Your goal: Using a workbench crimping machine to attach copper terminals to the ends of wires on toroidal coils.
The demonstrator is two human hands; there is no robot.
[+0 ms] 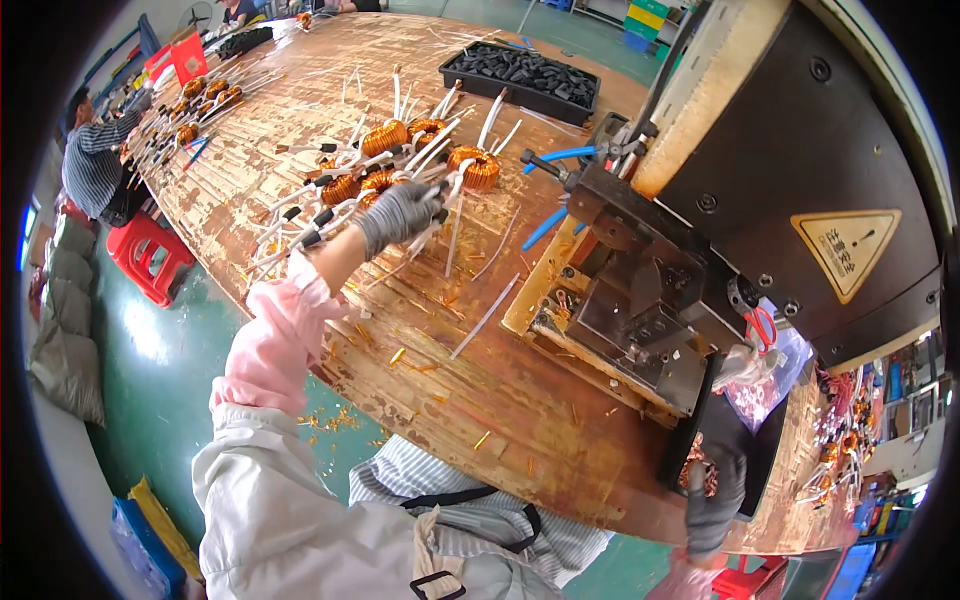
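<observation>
My left hand (400,215), in a grey glove, is closed on the white-sleeved lead of a copper-wound ring coil (473,168). That coil rests on the worn wooden table (480,385), among several similar coils (384,138) with white leads and black sleeve ends. My right hand (715,495), in a dark grey glove, is over a black tray (757,470) at the lower right, beside small copper pieces (697,468). Its fingers blend into the dark tray, so their grip is unclear.
A black press machine (650,300) with a yellow warning sign (846,250) stands at the right. Behind the coils is a black bin (520,80) of black sleeve pieces. A clear bag (765,385) leans by the tray. A co-worker (98,150) sits near a red stool (148,255).
</observation>
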